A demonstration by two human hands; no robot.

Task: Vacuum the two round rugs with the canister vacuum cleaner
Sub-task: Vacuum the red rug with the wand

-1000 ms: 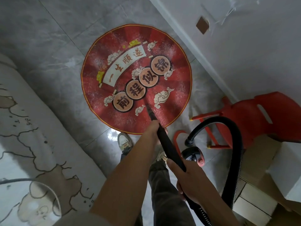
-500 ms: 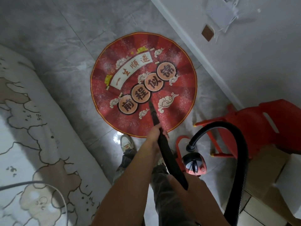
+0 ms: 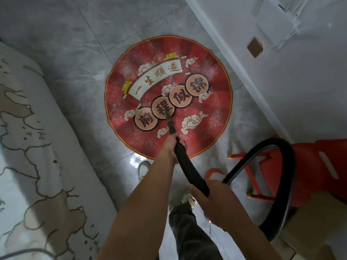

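View from above, looking down at a grey tiled floor [image 3: 75, 53]. At the far left lies a pale rug [image 3: 37, 166] with brown map-like outlines, only partly in view.

In the middle, farther away, a round red rug [image 3: 216, 87] lies flat on the floor close to a white wall [image 3: 300, 91]. It carries a cream banner, white clouds and four round medallions with Chinese characters, and it is dusted with fine white specks. The tip of a black vacuum wand [image 3: 171, 126] touches the rug at the second medallion from the left.

The left hand [image 3: 171, 143] reaches forward over the near edge of the red rug. Its grip is clamped round the wand, fingers wrapped under the tube. Below that arm a light shoe [image 3: 143, 168] stands on the tiles.

To the right and nearer, the right hand [image 3: 212, 196] has its grip clamped round the thicker black tube where the wand ends, thumb lying along it.

Just beyond the right hand a red curved part of the canister vacuum [image 3: 209, 171] shows; the rest is hidden. A black ribbed hose [image 3: 289, 184] arches from there, up and round to the right, then down toward the near edge.

Behind the hose stands a red plastic chair [image 3: 328, 166]. Near it, at the lower right, sits a cardboard box [image 3: 309, 222]; what it holds cannot be seen.
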